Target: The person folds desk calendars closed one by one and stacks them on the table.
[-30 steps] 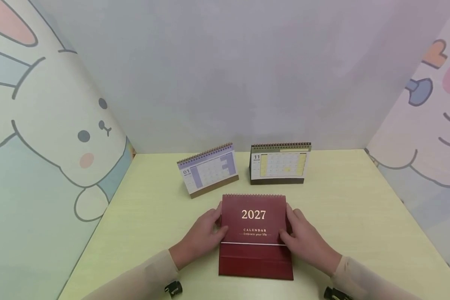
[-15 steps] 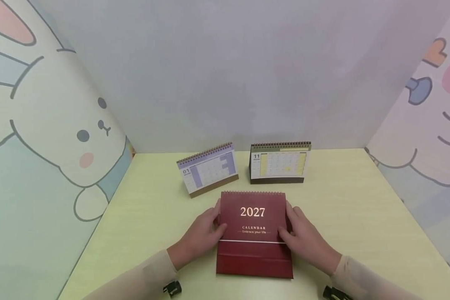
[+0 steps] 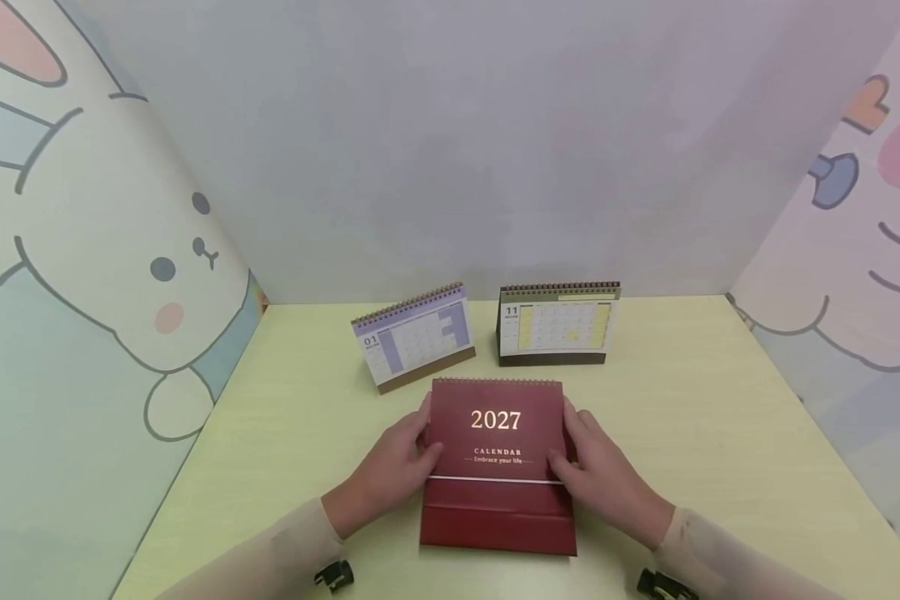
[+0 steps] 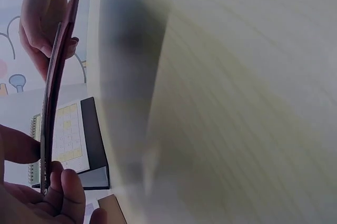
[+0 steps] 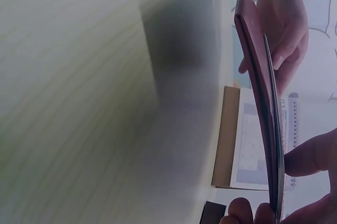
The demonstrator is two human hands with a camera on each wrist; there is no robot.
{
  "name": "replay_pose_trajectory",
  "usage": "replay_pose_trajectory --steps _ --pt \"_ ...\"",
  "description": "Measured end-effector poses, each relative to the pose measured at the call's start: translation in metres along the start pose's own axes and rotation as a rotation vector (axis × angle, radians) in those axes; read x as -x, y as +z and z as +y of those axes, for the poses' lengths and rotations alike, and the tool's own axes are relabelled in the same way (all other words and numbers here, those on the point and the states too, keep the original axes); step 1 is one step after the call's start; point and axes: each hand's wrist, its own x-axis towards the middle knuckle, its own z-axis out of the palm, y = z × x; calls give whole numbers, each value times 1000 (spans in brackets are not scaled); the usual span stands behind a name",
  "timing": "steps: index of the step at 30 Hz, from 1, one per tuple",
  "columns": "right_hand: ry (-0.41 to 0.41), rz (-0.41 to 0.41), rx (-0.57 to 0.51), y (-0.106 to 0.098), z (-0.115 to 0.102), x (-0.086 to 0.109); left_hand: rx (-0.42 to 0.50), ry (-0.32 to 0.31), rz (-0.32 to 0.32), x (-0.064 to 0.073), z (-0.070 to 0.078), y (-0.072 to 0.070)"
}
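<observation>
A dark red desk calendar (image 3: 495, 440) with gold "2027" lettering and a spiral binding along its top is held flat above the table, its shadow falling below it in both wrist views. My left hand (image 3: 386, 468) grips its left side, thumb on the cover and fingers underneath. On the opposite side my right hand (image 3: 607, 477) pinches it the same way. Seen edge-on in the left wrist view, the calendar (image 4: 57, 71) lies folded thin between thumb and fingers. The right wrist view shows the left hand (image 5: 284, 29) across the calendar.
Behind it stand two tent-shaped desk calendars: a purple-and-white calendar (image 3: 416, 340), angled, on the left, and a green-and-yellow calendar (image 3: 558, 325) to its right. The pale yellow table (image 3: 720, 417) ends at a grey back wall (image 3: 450, 150), with cartoon-printed side walls.
Both hands and the red calendar have shifted slightly left and a little upward in the head view. The grip looks the same. The two standing calendars stay in place.
</observation>
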Motion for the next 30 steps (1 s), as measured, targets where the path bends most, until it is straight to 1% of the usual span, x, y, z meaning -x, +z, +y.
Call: replay_pose_trajectory --steps 5,11,15,19,26,30 --pt "0 -9 -21 2 -4 -1 10 -49 -12 2 0 -3" --pt "2 -12 -21 4 -8 -3 21 -83 -4 5 0 -9" --pt "1 -13 -12 5 -11 -4 29 -89 -8 7 0 -13" --pt "-8 -19 -25 7 -14 -5 29 -97 -7 9 -2 -15" --pt "-15 -35 -43 11 -20 -5 7 -112 0 15 -6 -18" --pt "-24 -35 -40 13 -22 -5 20 -128 -6 16 -6 -21"
